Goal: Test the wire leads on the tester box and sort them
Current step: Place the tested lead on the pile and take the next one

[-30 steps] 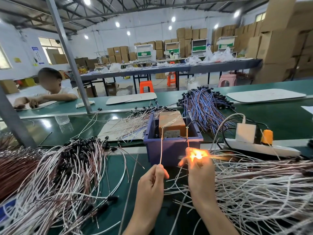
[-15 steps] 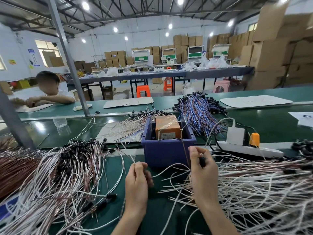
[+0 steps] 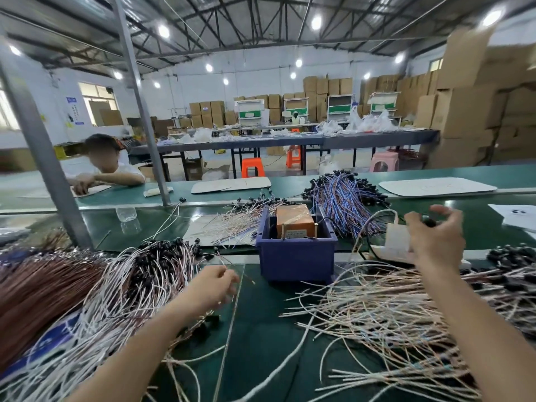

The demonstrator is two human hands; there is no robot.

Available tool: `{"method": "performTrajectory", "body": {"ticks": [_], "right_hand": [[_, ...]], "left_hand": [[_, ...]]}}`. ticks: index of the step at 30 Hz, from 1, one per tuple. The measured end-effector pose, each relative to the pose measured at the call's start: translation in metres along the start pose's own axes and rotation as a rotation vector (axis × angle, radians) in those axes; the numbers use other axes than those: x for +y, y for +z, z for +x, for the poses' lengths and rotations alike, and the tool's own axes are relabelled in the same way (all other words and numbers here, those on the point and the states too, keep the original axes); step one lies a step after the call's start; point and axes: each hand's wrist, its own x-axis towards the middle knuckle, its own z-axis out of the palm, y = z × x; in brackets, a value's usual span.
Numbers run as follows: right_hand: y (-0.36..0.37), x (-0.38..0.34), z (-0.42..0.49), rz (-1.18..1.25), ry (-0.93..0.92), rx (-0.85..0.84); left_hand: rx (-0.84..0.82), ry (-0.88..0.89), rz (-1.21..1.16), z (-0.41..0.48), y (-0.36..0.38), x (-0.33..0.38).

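At the near left, our left hand (image 3: 211, 288) has its fingers curled in. Thumb and fingertips pinch a thin wire lead (image 3: 246, 278), whose bare end pokes out to the right over the green table (image 3: 261, 329). That hand sits just beside the right edge of a big left pile (image 3: 139, 285) of white leads with black ends, and farther left lies a mass of brown wires (image 3: 43, 288). Over on the right, our right hand (image 3: 435, 239) is raised above the table, fingers spread and bent, with a small dark thing (image 3: 428, 222) in the gap between thumb and fingers. The hand is blurred, so we cannot tell whether it grips that thing. Just to the left of it and partly behind it sits a white power strip (image 3: 385, 253), and nearer to us spreads the right pile (image 3: 391, 314) of white leads. Between our hands and a little farther off stands a blue bin (image 3: 295, 262) with the orange tester box (image 3: 294, 217) inside it. Brass posts (image 3: 282, 231) stick up at the box's near face, and both hands are well apart from the box. Far right of the bin lies a bundle of blue wires (image 3: 345, 204). Another person (image 3: 101, 166) leans on the far left of the table.
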Motion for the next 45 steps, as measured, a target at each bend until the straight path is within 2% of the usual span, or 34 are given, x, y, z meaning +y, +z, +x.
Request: {"method": "performTrajectory", "body": {"ticks": [3, 5, 7, 9, 12, 15, 17, 19, 21, 24, 26, 28, 31, 33, 35, 38, 40, 43, 45], "right_hand": [[-0.012, 0.009, 0.005, -0.300, -0.060, -0.012], [-0.016, 0.014, -0.005, -0.483, -0.131, -0.046], [-0.014, 0.015, -0.019, -0.628, -0.232, -0.079], [-0.009, 0.015, -0.035, -0.681, -0.345, -0.081], [0.004, 0.008, -0.063, -0.623, -0.526, -0.126], [0.020, 0.002, -0.093, -0.488, -0.667, -0.266], [0.030, -0.003, -0.113, -0.351, -0.688, -0.388], [0.037, -0.011, -0.128, -0.120, -0.495, -0.570], [0.043, -0.022, -0.140, 0.186, -0.146, -0.778], [0.056, -0.035, -0.152, 0.566, 0.254, -0.960], [0.063, -0.041, -0.155, 0.760, 0.370, -0.949], [0.062, -0.047, -0.152, 0.869, 0.418, -0.861], [0.049, -0.043, -0.132, 1.048, 0.515, -0.721], [0.039, -0.035, -0.116, 1.048, 0.522, -0.704], [0.034, -0.021, -0.108, 0.909, 0.455, -0.763], [0.038, -0.002, -0.120, 0.521, 0.209, -0.906], [0.047, 0.005, -0.136, 0.344, 0.044, -0.998], [0.059, 0.013, -0.152, 0.309, -0.122, -1.018], [0.061, 0.016, -0.153, 0.328, -0.159, -0.974]], "left_hand": [[0.065, 0.109, 0.625, -0.003, -0.032, -0.026], [0.047, 0.117, 0.914, -0.006, -0.042, -0.043], [-0.007, 0.116, 1.085, -0.009, -0.045, -0.055], [-0.047, 0.121, 1.095, -0.011, -0.046, -0.062], [-0.071, 0.182, 0.988, -0.013, -0.050, -0.065], [-0.108, 0.209, 0.974, -0.017, -0.052, -0.065], [-0.077, 0.226, 0.988, -0.018, -0.049, -0.062], [0.036, 0.292, 0.896, -0.018, -0.043, -0.052], [0.205, 0.406, 0.697, -0.019, -0.033, -0.030], [0.415, 0.694, 0.417, -0.034, -0.003, 0.017], [0.414, 0.852, 0.361, -0.045, 0.023, 0.044], [0.386, 0.935, 0.424, -0.049, 0.043, 0.055], [0.333, 0.909, 0.438, -0.039, 0.037, 0.048], [0.281, 0.893, 0.482, -0.031, 0.020, 0.035], [0.311, 0.929, 0.624, -0.023, 0.004, 0.027], [0.404, 0.988, 0.786, -0.014, -0.003, 0.032], [0.391, 1.032, 0.855, -0.010, 0.002, 0.042], [0.375, 1.055, 0.958, -0.009, 0.011, 0.052], [0.463, 1.040, 0.953, -0.012, 0.014, 0.053]]}}
